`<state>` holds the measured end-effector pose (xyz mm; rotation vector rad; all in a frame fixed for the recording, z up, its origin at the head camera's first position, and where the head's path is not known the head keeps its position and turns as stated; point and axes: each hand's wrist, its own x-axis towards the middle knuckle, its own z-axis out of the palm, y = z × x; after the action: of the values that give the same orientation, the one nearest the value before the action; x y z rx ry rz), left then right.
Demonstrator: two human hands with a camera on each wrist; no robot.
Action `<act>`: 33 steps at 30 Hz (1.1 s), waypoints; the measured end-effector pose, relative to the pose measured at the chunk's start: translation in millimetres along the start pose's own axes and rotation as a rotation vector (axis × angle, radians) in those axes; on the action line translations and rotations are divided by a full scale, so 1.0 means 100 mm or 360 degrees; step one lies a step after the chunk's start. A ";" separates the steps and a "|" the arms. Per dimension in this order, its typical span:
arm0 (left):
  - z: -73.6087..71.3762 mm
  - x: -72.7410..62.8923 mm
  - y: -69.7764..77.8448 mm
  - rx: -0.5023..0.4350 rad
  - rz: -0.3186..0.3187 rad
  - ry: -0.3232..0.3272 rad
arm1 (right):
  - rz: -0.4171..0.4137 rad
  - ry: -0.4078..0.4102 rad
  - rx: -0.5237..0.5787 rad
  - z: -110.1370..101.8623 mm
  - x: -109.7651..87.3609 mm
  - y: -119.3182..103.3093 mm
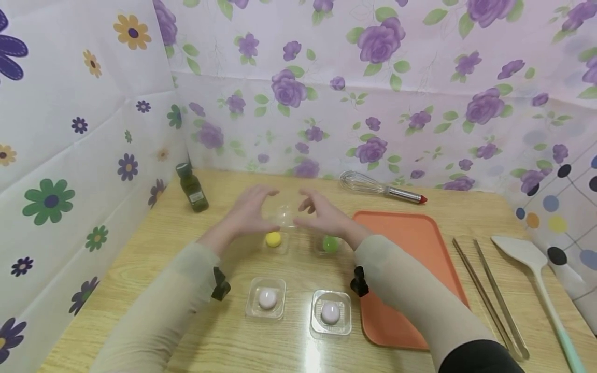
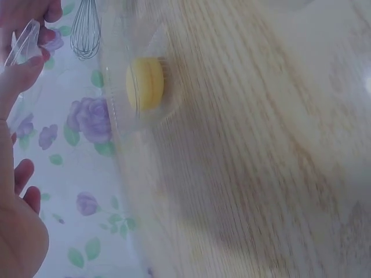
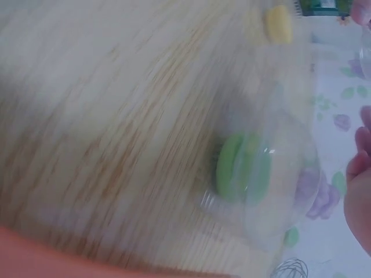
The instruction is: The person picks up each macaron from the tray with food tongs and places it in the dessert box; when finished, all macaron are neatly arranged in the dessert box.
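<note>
Both hands face each other over the back half of the table. Between them is a thin clear plastic lid (image 1: pixel 285 215), with my left hand (image 1: pixel 244 211) at its left side, thumb and fingers curved. My right hand (image 1: pixel 324 215) has its thumb and bent fingers at the lid's right side. In the left wrist view the clear piece (image 2: pixel 26 43) lies between the thumb and the other hand's fingers. Below the hands, a yellow macaron (image 1: pixel 273 239) and a green macaron (image 1: pixel 330 244) sit in clear plastic boxes. Nearer are two pale lilac macarons, left (image 1: pixel 268 299) and right (image 1: pixel 330 313), in clear trays.
Right of the boxes lies an orange tray (image 1: pixel 410 228), under my right forearm. Metal tongs (image 1: pixel 485 290) and a white spatula (image 1: pixel 522 254) lie further right. A whisk (image 1: pixel 368 184) is at the back, and a dark green bottle (image 1: pixel 193 189) stands at the back left.
</note>
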<state>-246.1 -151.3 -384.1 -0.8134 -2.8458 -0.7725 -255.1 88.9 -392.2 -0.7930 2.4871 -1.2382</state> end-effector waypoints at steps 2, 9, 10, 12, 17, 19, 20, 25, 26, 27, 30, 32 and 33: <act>-0.01 -0.01 0.01 0.0014 0.0016 0.0027 | 0.0031 -0.0053 0.0173 0.00 0.01 -0.01; -0.03 -0.06 0.03 0.0119 0.0106 0.0109 | 0.0358 -0.0288 0.0941 0.04 0.07 -0.10; -0.02 -0.06 0.03 0.0137 0.0125 0.0121 | 0.0402 -0.0307 0.1006 0.04 0.07 -0.11; -0.01 -0.06 0.03 0.0173 0.0167 0.0145 | 0.0450 -0.0342 0.1078 0.05 0.07 -0.12; 0.02 -0.04 0.05 0.0265 0.0255 0.0215 | 0.0434 -0.0396 0.1216 0.08 0.08 -0.12; 0.02 -0.04 0.07 0.0287 0.0269 0.0225 | 0.0411 -0.0402 0.1242 0.08 0.07 -0.12; 0.02 -0.04 0.07 0.0297 0.0273 0.0227 | 0.0401 -0.0404 0.1250 0.08 0.07 -0.12; 0.00 -0.05 0.10 0.0322 0.0300 0.0209 | 0.0462 -0.0388 0.1249 0.08 0.08 -0.12; 0.00 -0.06 0.10 0.0320 0.0301 0.0201 | 0.0483 -0.0377 0.1239 0.08 0.08 -0.12; -0.01 -0.07 0.11 0.0307 0.0300 0.0191 | 0.0493 -0.0363 0.1219 0.08 0.08 -0.12; -0.02 -0.08 0.10 0.0195 0.0216 0.0144 | 0.0410 -0.0297 0.1025 0.08 0.08 -0.10; -0.02 -0.09 0.09 0.0047 0.0115 0.0078 | 0.0273 -0.0247 0.0774 0.08 0.06 -0.09; -0.03 -0.10 0.08 -0.0042 0.0051 0.0031 | 0.0191 -0.0219 0.0639 0.08 0.05 -0.08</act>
<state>-233.8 -151.9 -380.6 -0.8481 -2.8044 -0.8109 -253.3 77.1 -390.5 -0.5924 2.0477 -1.5134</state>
